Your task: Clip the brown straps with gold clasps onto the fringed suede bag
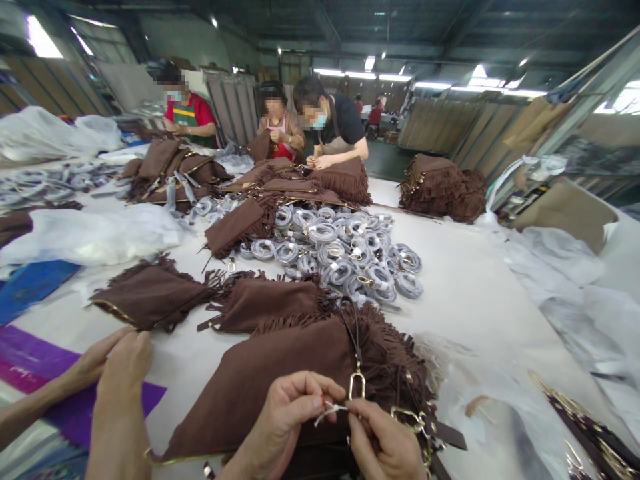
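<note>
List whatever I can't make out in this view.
Head view:
- White cord: parts covered by the fingers of left hand and right hand.
- Nearest brown fringed bag: lower part, behind those hands.
- Neighbour's hands: anything held, covered by their fingers.
- Coiled straps: number, overlapping.
- Purple sheet: lettering, blurred.

Dim hall, bright ceiling tubes, window glare (upper corners), edges stretched.

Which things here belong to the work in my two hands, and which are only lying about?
Seemingly in the work:
white cord, pinched by left hand and right hand
brown fringed bag beneath

Probably just lying about:
purple sheet
blue sheet
white plastic bundle

Coiled straps: cannot tell.
</note>
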A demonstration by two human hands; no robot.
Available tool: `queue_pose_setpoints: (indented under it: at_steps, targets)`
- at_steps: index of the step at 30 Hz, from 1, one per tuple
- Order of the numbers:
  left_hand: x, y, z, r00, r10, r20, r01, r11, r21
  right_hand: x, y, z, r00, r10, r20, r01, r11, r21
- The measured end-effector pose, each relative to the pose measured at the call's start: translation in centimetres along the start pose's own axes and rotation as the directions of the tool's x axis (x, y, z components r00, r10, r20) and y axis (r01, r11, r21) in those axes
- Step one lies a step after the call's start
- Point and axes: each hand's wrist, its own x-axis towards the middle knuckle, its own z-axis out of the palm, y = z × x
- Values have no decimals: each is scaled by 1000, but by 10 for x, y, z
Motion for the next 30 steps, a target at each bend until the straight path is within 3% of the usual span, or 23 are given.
queue_pose_setpoints:
  at_steps: [4,13,22,27,30]
  targets:
    - [1,-2,4,999,-8,46,5,999,47,-1,-1,-1,998,56,-17,-56,998,27]
    - [5,-4,10,999,46,30,-48,994,96,-7,0,0,987,159,-21,-157,985,71]
    - [9,-7,11,1000,8,16,-10,997,75,-11,1,0,936,352,1,-344,914,217]
    - [10,-11,12,998,31,58,-34,998,46,-9,-2,-2,918,396,24,-390,889,241]
    - [13,-14,14,996,57,64,-67,984,167,-8,-4,-2,921,390,13,-382,892,241]
